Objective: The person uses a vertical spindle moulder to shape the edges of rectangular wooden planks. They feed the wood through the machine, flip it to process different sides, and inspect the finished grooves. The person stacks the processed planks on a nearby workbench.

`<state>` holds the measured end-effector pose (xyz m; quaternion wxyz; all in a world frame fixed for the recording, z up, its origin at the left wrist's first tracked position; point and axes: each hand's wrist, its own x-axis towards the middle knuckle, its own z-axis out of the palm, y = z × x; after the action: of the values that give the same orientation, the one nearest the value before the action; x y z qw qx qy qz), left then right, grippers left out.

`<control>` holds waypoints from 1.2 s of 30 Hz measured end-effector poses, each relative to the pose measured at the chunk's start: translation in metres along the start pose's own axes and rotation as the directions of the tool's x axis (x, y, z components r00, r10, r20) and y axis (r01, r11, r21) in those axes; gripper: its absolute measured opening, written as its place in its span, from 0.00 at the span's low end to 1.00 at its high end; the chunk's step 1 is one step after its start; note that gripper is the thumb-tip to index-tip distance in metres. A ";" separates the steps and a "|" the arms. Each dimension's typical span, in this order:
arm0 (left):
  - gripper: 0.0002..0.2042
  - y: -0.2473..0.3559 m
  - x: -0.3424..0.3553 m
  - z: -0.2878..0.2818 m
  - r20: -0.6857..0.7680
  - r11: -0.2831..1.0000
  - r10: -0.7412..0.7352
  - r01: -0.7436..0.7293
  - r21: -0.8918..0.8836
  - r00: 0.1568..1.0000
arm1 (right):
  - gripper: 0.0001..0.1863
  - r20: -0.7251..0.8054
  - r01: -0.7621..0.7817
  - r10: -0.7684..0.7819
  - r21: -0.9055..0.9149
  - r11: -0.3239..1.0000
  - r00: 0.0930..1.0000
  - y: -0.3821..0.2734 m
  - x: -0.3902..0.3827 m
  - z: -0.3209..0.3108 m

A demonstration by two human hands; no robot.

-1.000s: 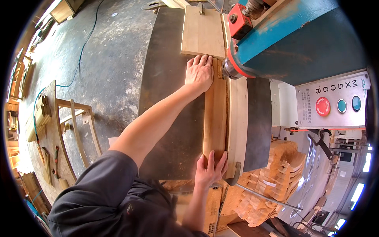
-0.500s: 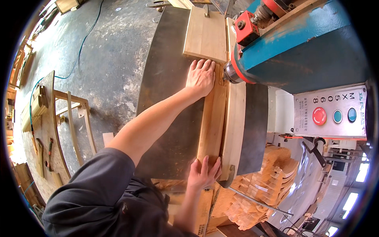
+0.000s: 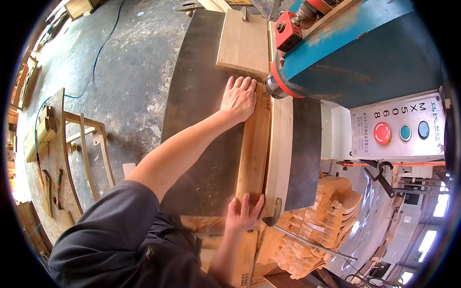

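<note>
A long wooden strip [image 3: 250,156] lies on the dark machine table [image 3: 201,158], alongside a pale wooden fence [image 3: 279,153]. Over its far part rests my left hand [image 3: 238,102], palm down, fingers stretched out and close together, thumb hidden. At the near end, my right hand [image 3: 244,215] wraps the strip with thumb and fingers. The router machine's metal chuck [image 3: 274,88] sits at the right of the strip's far end, close to my left hand; the cutter cannot be made out.
A pale board [image 3: 243,43] lies at the table's far end. Right are the blue machine head [image 3: 355,72] and button panel [image 3: 401,127]. Sawdust-covered curved wooden parts [image 3: 321,216] are stacked near right. A wooden stand [image 3: 53,168] holds tools at left; a blue hose [image 3: 98,57] crosses the floor.
Both hands and the wooden strip have slid slightly nearer along the fence, widening the gap to the far board. The whole view has shifted a little.
</note>
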<state>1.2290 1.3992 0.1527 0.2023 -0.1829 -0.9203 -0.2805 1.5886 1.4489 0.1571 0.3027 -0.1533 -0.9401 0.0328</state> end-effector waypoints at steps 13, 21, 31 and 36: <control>0.23 0.001 -0.011 -0.008 0.007 0.997 -0.076 0.076 -0.007 0.997 | 0.23 -0.014 0.033 -0.033 0.011 0.999 0.999 -0.002 0.001 -0.003; 0.51 0.064 -0.097 -0.054 0.270 0.983 -0.117 0.150 -0.104 0.956 | 0.20 0.045 -0.005 0.004 0.011 1.000 0.999 -0.006 0.011 -0.002; 0.54 0.070 -0.086 -0.057 0.329 0.982 -0.165 0.185 -0.031 0.930 | 0.18 0.020 0.000 0.000 0.024 1.000 1.000 -0.010 0.025 0.005; 0.53 0.067 -0.085 -0.049 0.304 0.983 -0.153 0.175 -0.047 0.940 | 0.18 0.022 -0.013 0.012 0.033 0.999 1.000 -0.011 0.027 0.009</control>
<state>1.3444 1.4032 0.1798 0.0297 -0.1532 -0.9413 -0.2992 1.5593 1.4470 0.1662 0.2946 -0.1538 -0.9418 0.0518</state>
